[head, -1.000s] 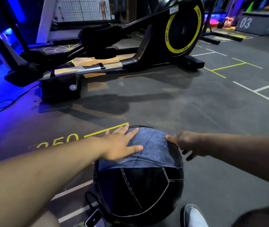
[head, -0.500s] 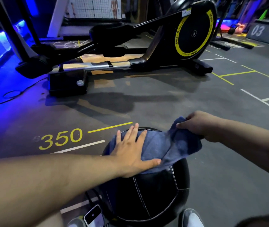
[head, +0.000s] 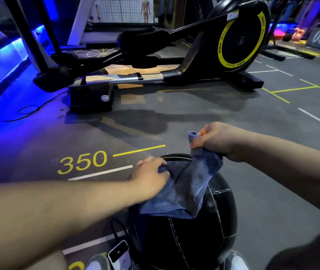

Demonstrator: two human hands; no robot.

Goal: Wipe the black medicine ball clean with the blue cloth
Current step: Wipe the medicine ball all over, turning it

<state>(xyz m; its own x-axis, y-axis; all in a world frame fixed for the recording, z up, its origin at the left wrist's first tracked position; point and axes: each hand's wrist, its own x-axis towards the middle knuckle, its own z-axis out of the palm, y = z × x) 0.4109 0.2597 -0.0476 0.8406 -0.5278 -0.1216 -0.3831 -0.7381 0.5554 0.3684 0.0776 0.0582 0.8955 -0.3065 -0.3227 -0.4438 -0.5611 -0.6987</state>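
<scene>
The black medicine ball (head: 194,236), with white stitched seams, rests on the gym floor right in front of me. A blue cloth (head: 186,190) drapes over its top. My right hand (head: 215,140) pinches one corner of the cloth and holds it lifted above the ball's far side. My left hand (head: 151,178) lies on the ball's upper left, fingers closed on the cloth's other edge. The cloth hangs stretched between both hands, its lower part still lying on the ball.
A black and yellow elliptical trainer (head: 174,61) stands across the floor ahead. A phone-like device with a cable (head: 119,255) lies by the ball's lower left. White shoes (head: 237,262) flank the ball. Yellow "350" marking (head: 83,161) is on the floor.
My right hand has lifted its cloth corner higher off the ball. My left hand went from pressing flat on the cloth to gripping its edge, farther back on the ball.
</scene>
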